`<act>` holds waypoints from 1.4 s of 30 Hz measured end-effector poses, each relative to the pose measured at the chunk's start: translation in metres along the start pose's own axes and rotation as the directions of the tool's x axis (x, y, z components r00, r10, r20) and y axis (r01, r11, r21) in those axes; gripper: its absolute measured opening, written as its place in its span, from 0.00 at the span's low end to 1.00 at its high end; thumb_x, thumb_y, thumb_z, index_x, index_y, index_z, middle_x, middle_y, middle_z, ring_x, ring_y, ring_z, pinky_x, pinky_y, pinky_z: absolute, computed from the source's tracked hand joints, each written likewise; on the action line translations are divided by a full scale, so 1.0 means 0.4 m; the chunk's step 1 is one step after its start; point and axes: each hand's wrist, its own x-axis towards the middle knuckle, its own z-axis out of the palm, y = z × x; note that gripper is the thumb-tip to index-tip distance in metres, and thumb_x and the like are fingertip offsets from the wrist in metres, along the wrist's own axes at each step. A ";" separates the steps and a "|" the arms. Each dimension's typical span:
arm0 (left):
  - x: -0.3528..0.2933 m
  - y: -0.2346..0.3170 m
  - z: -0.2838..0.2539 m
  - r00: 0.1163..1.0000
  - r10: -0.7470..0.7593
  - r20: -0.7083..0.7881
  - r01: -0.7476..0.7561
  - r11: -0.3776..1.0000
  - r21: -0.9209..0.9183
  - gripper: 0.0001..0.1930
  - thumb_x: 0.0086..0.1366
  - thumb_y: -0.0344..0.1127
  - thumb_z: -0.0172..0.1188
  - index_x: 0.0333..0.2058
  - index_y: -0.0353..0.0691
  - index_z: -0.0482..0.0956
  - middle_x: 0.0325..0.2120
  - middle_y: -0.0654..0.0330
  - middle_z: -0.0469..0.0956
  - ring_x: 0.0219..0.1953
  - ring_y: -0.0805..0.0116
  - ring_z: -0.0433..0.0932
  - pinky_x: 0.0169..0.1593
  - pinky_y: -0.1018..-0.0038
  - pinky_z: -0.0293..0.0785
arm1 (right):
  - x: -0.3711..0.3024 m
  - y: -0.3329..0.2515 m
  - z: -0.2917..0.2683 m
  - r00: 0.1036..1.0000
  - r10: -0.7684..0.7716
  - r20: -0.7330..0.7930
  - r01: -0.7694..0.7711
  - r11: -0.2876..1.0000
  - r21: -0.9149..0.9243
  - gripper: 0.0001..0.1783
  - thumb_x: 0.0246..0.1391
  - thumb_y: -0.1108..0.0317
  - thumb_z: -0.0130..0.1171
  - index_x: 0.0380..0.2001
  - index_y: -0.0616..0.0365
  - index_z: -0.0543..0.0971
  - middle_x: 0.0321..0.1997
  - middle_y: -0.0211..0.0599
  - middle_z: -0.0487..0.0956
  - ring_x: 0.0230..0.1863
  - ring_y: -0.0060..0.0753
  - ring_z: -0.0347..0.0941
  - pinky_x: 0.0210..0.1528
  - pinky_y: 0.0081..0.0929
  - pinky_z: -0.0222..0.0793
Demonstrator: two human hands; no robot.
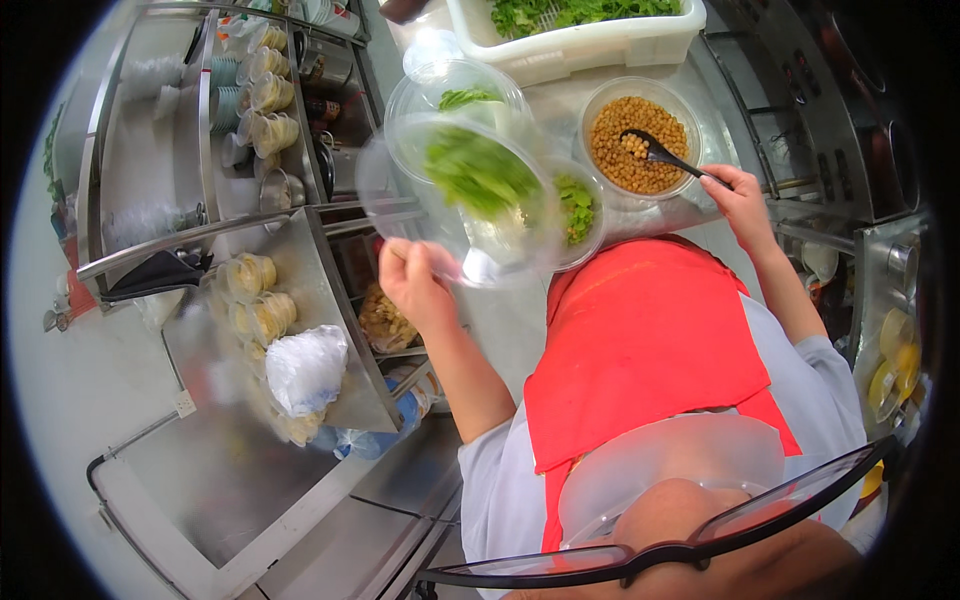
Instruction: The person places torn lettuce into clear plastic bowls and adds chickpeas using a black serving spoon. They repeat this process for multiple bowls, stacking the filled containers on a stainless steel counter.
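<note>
Left hand [415,285] fingers grip clear salad bowl [470,195] rim — right hand [738,195] fingers hold black spoon [655,152].

This is a commercial food-prep kitchen. Stainless steel shelving [300,250] carries rows of clear plastic cups filled with yellow food [262,95], and a white plastic crate of leafy greens [580,30] sits on the steel surface [560,95] beside a round clear tub of chickpeas [640,140]. The person wears a red apron [640,340].
</note>
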 end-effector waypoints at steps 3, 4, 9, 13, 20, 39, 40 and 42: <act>-0.081 -0.033 -0.031 0.958 -0.157 0.239 0.119 0.979 0.168 0.11 0.71 0.24 0.50 0.27 0.40 0.67 0.19 0.59 0.78 0.17 0.77 0.71 0.23 0.80 0.66 | -0.041 -0.069 -0.012 0.999 -0.038 0.008 0.038 0.998 0.043 0.14 0.61 0.68 0.63 0.45 0.67 0.84 0.34 0.26 0.81 0.35 0.16 0.70 0.36 0.18 0.64; -0.098 -0.060 -0.029 0.942 -0.219 0.254 0.156 0.956 0.247 0.11 0.71 0.25 0.51 0.27 0.39 0.67 0.19 0.59 0.78 0.18 0.76 0.72 0.23 0.79 0.68 | -0.057 -0.094 -0.016 0.999 -0.034 0.022 0.033 0.999 0.035 0.14 0.62 0.68 0.63 0.46 0.66 0.84 0.34 0.26 0.80 0.35 0.15 0.69 0.35 0.17 0.63; -0.116 -0.206 -0.010 0.887 -0.433 0.161 0.364 0.869 0.335 0.12 0.72 0.28 0.52 0.27 0.38 0.66 0.19 0.58 0.77 0.19 0.75 0.74 0.25 0.78 0.70 | -0.108 -0.158 0.043 0.921 -0.314 0.231 0.318 0.948 0.021 0.13 0.63 0.73 0.61 0.48 0.67 0.83 0.36 0.29 0.83 0.38 0.21 0.76 0.38 0.23 0.71; -0.095 -0.250 -0.005 0.903 -0.414 0.113 0.309 0.811 0.497 0.12 0.74 0.36 0.57 0.30 0.37 0.71 0.21 0.60 0.79 0.20 0.76 0.74 0.27 0.77 0.70 | -0.066 -0.126 0.099 0.816 -0.549 0.180 0.573 0.726 -0.380 0.13 0.61 0.73 0.61 0.48 0.64 0.81 0.39 0.47 0.84 0.37 0.44 0.82 0.40 0.31 0.76; 0.097 -0.131 0.040 0.980 -0.140 -0.144 0.189 0.887 0.422 0.20 0.74 0.46 0.57 0.33 0.31 0.75 0.18 0.59 0.77 0.17 0.74 0.76 0.27 0.76 0.72 | 0.026 0.016 0.117 0.887 -0.238 0.395 0.460 0.514 -0.724 0.13 0.60 0.64 0.59 0.45 0.57 0.82 0.40 0.49 0.83 0.43 0.57 0.80 0.41 0.47 0.75; -0.085 -0.147 -0.020 0.904 -0.355 0.239 0.273 0.908 0.317 0.13 0.74 0.32 0.52 0.27 0.39 0.67 0.19 0.60 0.77 0.18 0.77 0.73 0.23 0.78 0.69 | -0.101 -0.171 -0.014 0.994 -0.018 0.105 0.017 1.000 0.013 0.13 0.62 0.71 0.61 0.47 0.66 0.83 0.38 0.26 0.82 0.38 0.15 0.73 0.40 0.17 0.67; -0.088 -0.168 -0.016 0.871 -0.448 0.201 0.358 0.859 0.366 0.14 0.75 0.33 0.53 0.27 0.38 0.68 0.19 0.60 0.77 0.18 0.76 0.73 0.23 0.78 0.69 | -0.116 -0.180 0.008 0.962 -0.213 0.172 0.200 0.976 0.090 0.13 0.63 0.72 0.60 0.48 0.66 0.83 0.37 0.29 0.82 0.35 0.17 0.73 0.36 0.20 0.68; -0.079 -0.189 -0.011 0.885 -0.432 0.177 0.319 0.836 0.447 0.15 0.75 0.37 0.55 0.28 0.37 0.69 0.19 0.60 0.77 0.19 0.76 0.75 0.25 0.77 0.71 | -0.115 -0.181 0.050 0.900 -0.396 0.185 0.414 0.907 -0.075 0.13 0.64 0.72 0.59 0.49 0.67 0.82 0.37 0.34 0.83 0.33 0.19 0.74 0.34 0.22 0.68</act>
